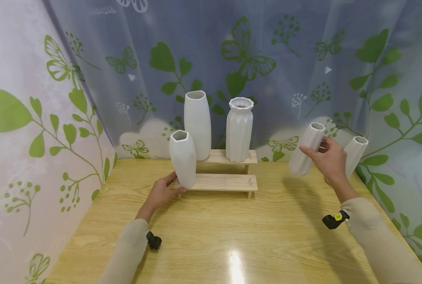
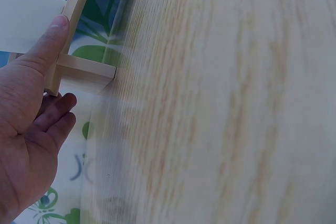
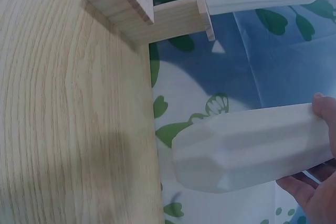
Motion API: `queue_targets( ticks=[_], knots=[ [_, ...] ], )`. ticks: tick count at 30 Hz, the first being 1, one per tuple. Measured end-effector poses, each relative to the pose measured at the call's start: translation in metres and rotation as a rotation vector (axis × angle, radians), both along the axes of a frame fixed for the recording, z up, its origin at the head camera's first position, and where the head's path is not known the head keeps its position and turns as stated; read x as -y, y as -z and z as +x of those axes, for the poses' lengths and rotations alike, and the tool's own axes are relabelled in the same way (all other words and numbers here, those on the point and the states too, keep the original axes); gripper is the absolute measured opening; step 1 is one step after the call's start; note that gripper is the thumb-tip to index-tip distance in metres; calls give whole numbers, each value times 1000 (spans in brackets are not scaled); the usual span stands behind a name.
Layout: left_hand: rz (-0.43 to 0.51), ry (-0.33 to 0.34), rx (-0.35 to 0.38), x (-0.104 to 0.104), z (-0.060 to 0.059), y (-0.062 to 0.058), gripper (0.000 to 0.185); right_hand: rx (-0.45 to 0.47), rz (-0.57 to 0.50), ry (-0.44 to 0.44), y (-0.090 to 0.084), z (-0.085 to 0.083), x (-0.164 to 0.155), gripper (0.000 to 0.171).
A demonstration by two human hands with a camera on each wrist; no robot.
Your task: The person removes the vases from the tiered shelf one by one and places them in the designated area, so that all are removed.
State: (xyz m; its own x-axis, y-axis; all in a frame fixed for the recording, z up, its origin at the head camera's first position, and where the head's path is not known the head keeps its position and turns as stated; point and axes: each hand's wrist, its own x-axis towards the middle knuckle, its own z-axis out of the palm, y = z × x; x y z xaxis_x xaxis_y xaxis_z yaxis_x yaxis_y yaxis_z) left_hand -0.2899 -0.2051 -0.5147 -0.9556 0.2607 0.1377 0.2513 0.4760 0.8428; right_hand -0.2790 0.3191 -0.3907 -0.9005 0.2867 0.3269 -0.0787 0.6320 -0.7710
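Note:
My right hand (image 1: 329, 159) grips a slender, faceted white vase (image 1: 307, 150) around its upper part. It is held tilted above the table at the right; its lower end looks blurred in the head view. In the right wrist view this vase (image 3: 252, 148) lies between thumb and fingers. A two-tier wooden shelf (image 1: 225, 182) stands at the middle, and my left hand (image 1: 162, 191) holds the left end of its lower tier, thumb along the front edge. Right beside that hand, a faceted white vase (image 1: 183, 159) stands on the lower tier.
The upper tier bears a tall smooth white vase (image 1: 197, 126) and a ribbed white vase with a flared rim (image 1: 239, 132). Partly hidden behind my right hand is another slender white vase (image 1: 355, 154). Leaf-patterned curtains (image 1: 203, 51) enclose the wooden table (image 1: 211, 228) at back and sides.

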Motion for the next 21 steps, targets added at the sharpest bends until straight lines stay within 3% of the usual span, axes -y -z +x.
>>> queue_targets(
  ticks=[21],
  knots=[
    [-21,1,-19,2,-3,2,81,30,17,88,31,-11,-22,80]
  ],
)
